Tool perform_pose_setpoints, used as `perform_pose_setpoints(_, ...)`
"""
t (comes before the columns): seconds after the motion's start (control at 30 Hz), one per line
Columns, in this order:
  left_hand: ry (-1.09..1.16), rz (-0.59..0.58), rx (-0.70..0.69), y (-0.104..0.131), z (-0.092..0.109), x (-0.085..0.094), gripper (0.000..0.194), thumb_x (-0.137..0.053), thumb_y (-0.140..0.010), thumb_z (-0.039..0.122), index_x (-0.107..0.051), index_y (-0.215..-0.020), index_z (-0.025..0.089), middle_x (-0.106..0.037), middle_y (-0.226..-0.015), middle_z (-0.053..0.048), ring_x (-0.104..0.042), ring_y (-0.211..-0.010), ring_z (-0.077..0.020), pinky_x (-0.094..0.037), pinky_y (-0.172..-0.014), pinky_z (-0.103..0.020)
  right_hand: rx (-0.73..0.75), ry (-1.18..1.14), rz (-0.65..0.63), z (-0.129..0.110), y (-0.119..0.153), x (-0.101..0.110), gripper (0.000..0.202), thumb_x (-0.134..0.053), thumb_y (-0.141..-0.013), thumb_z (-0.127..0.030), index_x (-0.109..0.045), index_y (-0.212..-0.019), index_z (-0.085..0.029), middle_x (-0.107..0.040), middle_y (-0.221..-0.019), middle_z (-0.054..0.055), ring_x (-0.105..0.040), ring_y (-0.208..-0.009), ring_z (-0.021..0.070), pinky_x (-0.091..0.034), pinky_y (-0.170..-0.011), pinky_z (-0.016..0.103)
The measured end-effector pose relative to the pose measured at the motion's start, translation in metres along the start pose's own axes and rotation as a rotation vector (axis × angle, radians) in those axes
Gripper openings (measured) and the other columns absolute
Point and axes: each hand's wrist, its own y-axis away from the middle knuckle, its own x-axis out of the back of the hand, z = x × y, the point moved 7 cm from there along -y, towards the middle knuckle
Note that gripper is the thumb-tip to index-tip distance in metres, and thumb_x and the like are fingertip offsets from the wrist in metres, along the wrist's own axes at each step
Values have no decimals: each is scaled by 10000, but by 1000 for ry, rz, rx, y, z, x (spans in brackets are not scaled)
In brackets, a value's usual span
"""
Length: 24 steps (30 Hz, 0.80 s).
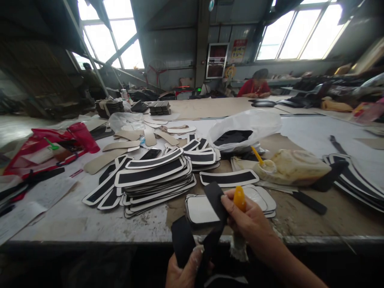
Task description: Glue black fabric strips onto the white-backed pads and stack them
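Observation:
Near the table's front edge, my right hand point(250, 218) pinches a black strip point(215, 198) between thumb and fingers, with a yellow-handled brush point(239, 198) also held in it, its pale bristles pointing down. Lower and to the left, my left hand point(186, 269) is closed on folded black strip material point(182, 236); its thumb has whitish residue. Behind my hands lies a stack of white-faced curved pieces point(199, 210). A single white-bordered black piece point(229, 178) rests just beyond that stack. To the left stands a tall pile of similar bordered pieces point(153, 174).
A yellowed glue container point(300, 166) with a yellow stick point(257, 155) is at right, near a black-handled knife point(309, 202). A plastic bag point(246, 126) lies behind. More bordered pieces point(357, 180) are far right; a red bag point(39, 150) is left. A person in red point(254, 86) sits across the table.

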Motion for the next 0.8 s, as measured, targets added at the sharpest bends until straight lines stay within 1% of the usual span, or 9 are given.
perform_pose_setpoints(0.07, 13, 55, -44, -9, 4, 10, 406, -725, -556, 492, -617, -674, 118, -575, -442, -23, -514, -425, -138, -423, -464, -257, -20, 73, 12, -3, -4, 25, 304, -514, -792, -483, -539, -803, -181, -411, -573, -41, -385, -480, 104, -337, -416, 211)
perform_pose_setpoints(0.13, 45, 68, -115, -20, 10, 15, 374, -721, -584, 456, -577, -701, 131, -499, -407, 34, -437, -385, -94, -367, -422, -224, -13, 199, -39, -8, -7, 46, 317, -544, -761, -495, -562, -723, -181, -450, -598, -18, -408, -519, 119, -362, -445, 222)
perform_pose_setpoints(0.23, 34, 76, -148, -36, 20, 12, 394, -707, -600, 450, -532, -775, 143, -426, -393, 82, -358, -358, -65, -298, -388, -199, -51, 319, -262, -14, -9, 57, 295, -566, -749, -477, -576, -671, -193, -423, -571, -22, -363, -509, 120, -324, -440, 224)
perform_pose_setpoints(0.37, -67, 108, -111, -48, 33, 0, 431, -727, -576, 414, -539, -835, 125, -452, -408, 73, -381, -387, -69, -308, -406, -193, -98, 335, -684, -26, -6, 27, 232, -523, -804, -411, -602, -752, -200, -438, -611, -26, -352, -545, 116, -311, -488, 220)
perform_pose_setpoints(0.5, -124, 122, -54, -55, 41, -7, 394, -727, -569, 342, -563, -854, 125, -543, -489, 33, -468, -453, -94, -373, -464, -205, -40, 307, -915, -32, -21, -22, 169, -493, -821, -291, -616, -761, -191, -417, -598, -51, -342, -533, 92, -303, -492, 191)
perform_pose_setpoints(0.53, -131, 122, -40, -57, 41, -7, 374, -717, -574, 332, -570, -847, 124, -563, -514, 22, -487, -473, -100, -378, -474, -205, -12, 329, -925, -29, -29, -32, 164, -487, -818, -257, -615, -746, -185, -417, -587, -55, -342, -523, 87, -301, -486, 185)
perform_pose_setpoints(0.6, -144, 116, -23, -61, 41, -8, 338, -697, -583, 332, -580, -821, 122, -563, -512, 19, -487, -470, -103, -362, -459, -201, 40, 491, -856, -14, -49, -44, 151, -490, -802, -216, -608, -717, -177, -454, -576, -54, -377, -509, 86, -307, -482, 184)
perform_pose_setpoints(0.7, -161, 99, -15, -66, 39, -9, 327, -675, -593, 349, -573, -802, 120, -496, -443, 43, -422, -422, -90, -314, -424, -199, 62, 786, -696, 12, -74, -46, 125, -511, -767, -190, -593, -674, -171, -508, -557, -34, -434, -500, 102, -300, -480, 201)
perform_pose_setpoints(0.8, -168, 89, -11, -69, 38, -10, 335, -661, -601, 345, -560, -824, 115, -486, -447, 45, -404, -423, -87, -314, -431, -202, 50, 869, -664, 27, -81, -44, 119, -523, -753, -194, -587, -655, -173, -539, -555, -11, -466, -501, 118, -289, -477, 213)
